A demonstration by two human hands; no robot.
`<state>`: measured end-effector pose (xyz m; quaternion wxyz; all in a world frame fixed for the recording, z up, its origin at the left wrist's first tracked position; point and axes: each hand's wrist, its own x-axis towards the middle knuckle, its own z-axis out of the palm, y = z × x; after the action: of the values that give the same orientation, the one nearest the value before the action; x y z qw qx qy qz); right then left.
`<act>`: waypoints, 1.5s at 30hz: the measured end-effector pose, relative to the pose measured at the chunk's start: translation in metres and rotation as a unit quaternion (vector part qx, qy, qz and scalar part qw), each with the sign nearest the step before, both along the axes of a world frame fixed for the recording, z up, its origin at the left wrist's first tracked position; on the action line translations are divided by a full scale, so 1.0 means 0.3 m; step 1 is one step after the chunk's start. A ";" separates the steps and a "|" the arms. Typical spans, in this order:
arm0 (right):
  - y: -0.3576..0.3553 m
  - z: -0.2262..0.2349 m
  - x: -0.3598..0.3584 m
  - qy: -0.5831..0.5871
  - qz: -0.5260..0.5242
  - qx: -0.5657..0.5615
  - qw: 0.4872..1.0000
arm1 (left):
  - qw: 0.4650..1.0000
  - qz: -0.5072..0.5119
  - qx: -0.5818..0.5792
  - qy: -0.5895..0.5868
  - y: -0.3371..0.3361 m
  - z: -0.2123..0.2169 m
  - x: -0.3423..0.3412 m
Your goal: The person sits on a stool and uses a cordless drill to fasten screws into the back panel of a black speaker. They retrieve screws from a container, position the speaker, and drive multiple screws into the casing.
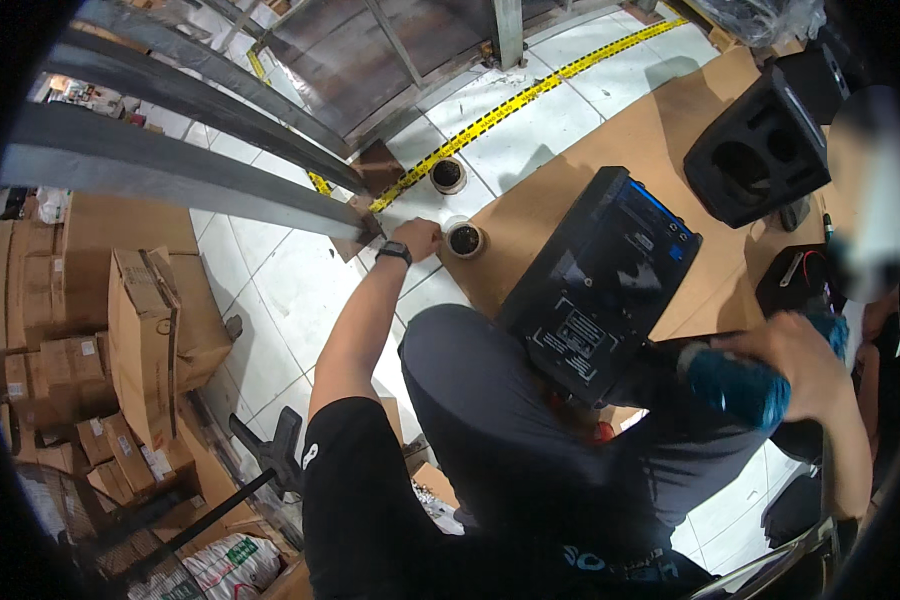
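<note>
My right hand [808,362] is wrapped round a teal cordless drill [738,388], held above my right thigh. At the far left of the cardboard sheet, my left hand [420,238] has its fingers curled together beside a small round container [464,240] with dark contents. Whether anything is pinched in those fingers is too small to tell. A second round container [448,175] stands just beyond it. In front of my knees a black boxy cabinet [605,285] lies tilted, with a white label and a blue strip on its face.
Cardboard sheeting [580,180] covers the tiles ahead. Another black cabinet [760,155] with cut-out openings stands at right. Metal rack beams [190,195] cross the upper left. Cardboard boxes [140,340] are stacked at left. Yellow-black tape [530,95] runs along the floor. Something pale and blurred [870,190] hangs at the right edge.
</note>
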<state>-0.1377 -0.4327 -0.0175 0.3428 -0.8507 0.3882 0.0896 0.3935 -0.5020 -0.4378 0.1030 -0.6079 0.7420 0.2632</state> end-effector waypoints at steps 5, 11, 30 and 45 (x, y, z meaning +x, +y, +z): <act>0.022 0.003 0.030 0.056 -0.106 0.046 0.992 | 0.994 -0.083 -0.070 -0.031 0.002 -0.180 -0.086; -0.006 -0.020 0.034 0.161 -0.044 0.092 0.982 | 0.983 -0.120 -0.054 -0.130 -0.053 -0.335 -0.160; -0.035 0.029 0.017 0.127 0.000 0.072 0.989 | 0.989 -0.054 -0.068 -0.123 -0.017 -0.324 -0.218; -0.024 0.042 0.044 0.113 -0.008 0.054 0.992 | 0.997 -0.023 -0.068 0.015 -0.044 -0.292 -0.153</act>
<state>-0.1245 -0.4398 -0.0050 0.3433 -0.8120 0.4261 0.2028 0.3476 -0.5154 -0.5253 0.0562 -0.5918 0.7738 0.2188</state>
